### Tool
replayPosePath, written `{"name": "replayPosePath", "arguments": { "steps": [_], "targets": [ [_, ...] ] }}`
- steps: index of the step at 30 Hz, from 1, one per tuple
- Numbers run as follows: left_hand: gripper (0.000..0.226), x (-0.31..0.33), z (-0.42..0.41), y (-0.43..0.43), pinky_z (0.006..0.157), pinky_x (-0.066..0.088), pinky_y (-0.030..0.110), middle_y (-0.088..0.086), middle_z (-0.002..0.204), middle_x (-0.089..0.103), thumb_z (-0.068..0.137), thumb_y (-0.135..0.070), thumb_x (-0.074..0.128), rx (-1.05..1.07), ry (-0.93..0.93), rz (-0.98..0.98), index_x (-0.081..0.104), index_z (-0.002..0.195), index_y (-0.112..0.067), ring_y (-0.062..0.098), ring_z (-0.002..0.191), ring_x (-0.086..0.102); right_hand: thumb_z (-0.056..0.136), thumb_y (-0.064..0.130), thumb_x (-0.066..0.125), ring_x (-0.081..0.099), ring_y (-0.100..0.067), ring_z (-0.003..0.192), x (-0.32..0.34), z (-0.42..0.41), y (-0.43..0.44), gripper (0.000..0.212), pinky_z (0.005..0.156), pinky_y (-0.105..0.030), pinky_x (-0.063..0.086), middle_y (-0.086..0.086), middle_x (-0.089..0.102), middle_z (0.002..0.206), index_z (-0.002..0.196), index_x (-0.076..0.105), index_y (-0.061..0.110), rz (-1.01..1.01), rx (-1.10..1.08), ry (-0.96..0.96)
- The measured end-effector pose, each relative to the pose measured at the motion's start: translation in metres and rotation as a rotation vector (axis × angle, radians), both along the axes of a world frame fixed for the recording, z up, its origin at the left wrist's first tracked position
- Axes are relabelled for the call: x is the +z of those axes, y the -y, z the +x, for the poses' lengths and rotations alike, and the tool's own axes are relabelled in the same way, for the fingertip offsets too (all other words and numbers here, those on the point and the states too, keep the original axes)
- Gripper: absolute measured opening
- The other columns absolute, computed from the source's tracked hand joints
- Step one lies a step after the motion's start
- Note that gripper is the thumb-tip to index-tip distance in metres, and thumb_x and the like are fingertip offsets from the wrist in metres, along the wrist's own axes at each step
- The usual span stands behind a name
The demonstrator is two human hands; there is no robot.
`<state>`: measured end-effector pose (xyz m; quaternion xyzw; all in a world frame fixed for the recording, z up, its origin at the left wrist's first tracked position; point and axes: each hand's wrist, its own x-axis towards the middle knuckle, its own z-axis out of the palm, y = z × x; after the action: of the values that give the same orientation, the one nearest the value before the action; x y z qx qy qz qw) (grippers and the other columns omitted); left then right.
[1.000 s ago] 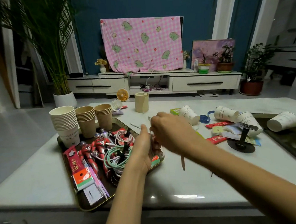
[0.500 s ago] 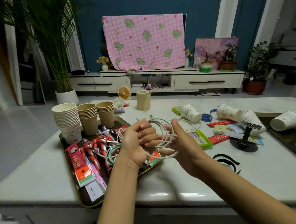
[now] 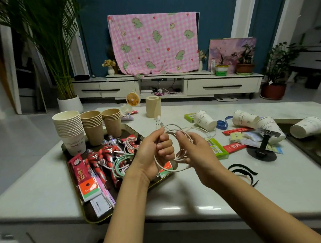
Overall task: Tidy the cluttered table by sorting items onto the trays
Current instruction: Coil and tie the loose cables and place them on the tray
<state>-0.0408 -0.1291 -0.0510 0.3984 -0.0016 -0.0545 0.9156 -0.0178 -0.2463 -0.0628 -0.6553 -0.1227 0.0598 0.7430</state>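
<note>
Left hand (image 3: 154, 156) fisted around a coiled white cable (image 3: 175, 134), fingers curled tight on the loops, two plug ends sticking up just above the thumb. Right hand (image 3: 198, 153) beside it, fingers narrow, pinching the same coil from the other side, loops draped over the fingertips and hanging below both palms. Held above the table (image 3: 198, 190), over the near right corner of the left tray (image 3: 90, 217). Left of the fingers, on that tray: green cable (image 3: 119, 163), red figures (image 3: 103, 155), cup stacks (image 3: 69, 129) at the far end. Right of the fingers: green box (image 3: 217, 149), red packets (image 3: 234, 146), tipped cups (image 3: 205, 120), phone stand (image 3: 261, 151). Below the right wrist, black straps (image 3: 242, 169). Farther right, second tray (image 3: 314, 154), a cup lying on it.
</note>
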Motion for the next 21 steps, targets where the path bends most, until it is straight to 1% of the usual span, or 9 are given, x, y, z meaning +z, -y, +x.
{"name": "replayPosePath", "arguments": {
  "steps": [2, 3, 7, 9, 12, 14, 16, 18, 21],
  "targets": [
    [0.044, 0.0, 0.001, 0.001, 0.036, 0.031, 0.016, -0.007, 0.04, 0.028, 0.098, -0.03, 0.038, 0.029, -0.031, 0.11, 0.04, 0.056, -0.017, 0.006, 0.032, 0.031, 0.092, 0.026, 0.056, 0.053, 0.003, 0.068, -0.004, 0.0, -0.001, 0.019, 0.066, -0.018, 0.046, 0.007, 0.059, 0.085, 0.107, 0.056, 0.014, -0.072, -0.117, 0.209],
    [0.042, 0.0, 0.001, 0.002, 0.038, 0.034, 0.016, -0.007, 0.04, 0.029, 0.098, -0.031, 0.039, 0.031, -0.04, 0.157, 0.04, 0.058, -0.017, 0.006, 0.033, 0.033, 0.092, 0.024, 0.055, 0.053, 0.003, 0.07, -0.006, 0.0, -0.001, 0.019, 0.066, -0.021, 0.046, 0.008, 0.058, 0.089, 0.11, 0.053, 0.017, -0.109, -0.135, 0.3],
    [0.041, -0.003, 0.002, 0.008, 0.042, 0.04, 0.018, -0.008, 0.039, 0.031, 0.097, -0.034, 0.041, -0.011, -0.045, 0.195, 0.041, 0.059, -0.017, 0.008, 0.036, 0.037, 0.092, 0.029, 0.053, 0.057, -0.016, 0.082, -0.009, 0.009, 0.001, 0.032, 0.075, -0.038, 0.05, 0.0, 0.06, 0.091, 0.123, 0.052, 0.02, -0.317, -0.17, 0.492],
    [0.043, -0.004, 0.002, 0.009, 0.042, 0.04, 0.019, -0.007, 0.039, 0.031, 0.096, -0.038, 0.041, -0.03, -0.05, 0.162, 0.042, 0.059, -0.017, 0.009, 0.036, 0.037, 0.093, 0.03, 0.051, 0.06, -0.02, 0.077, -0.012, 0.013, 0.005, 0.027, 0.072, -0.038, 0.05, -0.002, 0.064, 0.085, 0.117, 0.058, 0.019, -0.392, -0.183, 0.589],
    [0.046, -0.005, 0.001, 0.01, 0.042, 0.037, 0.019, -0.007, 0.039, 0.031, 0.095, -0.045, 0.039, -0.061, -0.075, 0.104, 0.041, 0.059, -0.016, 0.008, 0.035, 0.034, 0.094, 0.032, 0.046, 0.055, -0.013, 0.062, -0.015, 0.014, 0.006, 0.023, 0.062, -0.032, 0.043, 0.011, 0.058, 0.07, 0.093, 0.063, 0.015, -0.399, -0.235, 0.705],
    [0.049, -0.005, 0.0, 0.012, 0.043, 0.036, 0.02, -0.007, 0.039, 0.03, 0.093, -0.051, 0.038, -0.068, -0.075, 0.111, 0.041, 0.058, -0.017, 0.008, 0.036, 0.033, 0.093, 0.034, 0.044, 0.05, -0.013, 0.057, -0.016, 0.015, 0.005, 0.028, 0.058, -0.03, 0.039, 0.01, 0.052, 0.063, 0.08, 0.059, 0.014, -0.387, -0.261, 0.736],
    [0.053, -0.004, 0.0, 0.012, 0.046, 0.036, 0.021, -0.007, 0.04, 0.03, 0.091, -0.055, 0.036, -0.068, -0.068, 0.132, 0.042, 0.054, -0.017, 0.009, 0.037, 0.034, 0.093, 0.034, 0.043, 0.048, -0.011, 0.058, -0.016, 0.015, 0.004, 0.029, 0.058, -0.028, 0.037, 0.012, 0.051, 0.062, 0.075, 0.055, 0.015, -0.361, -0.256, 0.733],
    [0.059, -0.002, 0.0, 0.01, 0.051, 0.038, 0.023, -0.007, 0.039, 0.032, 0.092, -0.056, 0.033, -0.097, -0.072, 0.13, 0.045, 0.05, -0.017, 0.01, 0.039, 0.038, 0.092, 0.037, 0.041, 0.045, -0.009, 0.056, -0.014, 0.014, 0.003, 0.036, 0.059, -0.031, 0.036, 0.011, 0.049, 0.06, 0.07, 0.053, 0.012, -0.316, -0.243, 0.678],
    [0.062, 0.0, -0.001, 0.008, 0.053, 0.045, 0.024, -0.004, 0.039, 0.038, 0.097, -0.048, 0.028, -0.185, -0.075, 0.145, 0.049, 0.05, -0.014, 0.014, 0.044, 0.048, 0.09, 0.044, 0.039, 0.04, -0.011, 0.053, -0.008, 0.009, 0.001, 0.045, 0.056, -0.036, 0.035, 0.002, 0.044, 0.052, 0.056, 0.042, 0.015, -0.246, -0.216, 0.554]
  ]
}}
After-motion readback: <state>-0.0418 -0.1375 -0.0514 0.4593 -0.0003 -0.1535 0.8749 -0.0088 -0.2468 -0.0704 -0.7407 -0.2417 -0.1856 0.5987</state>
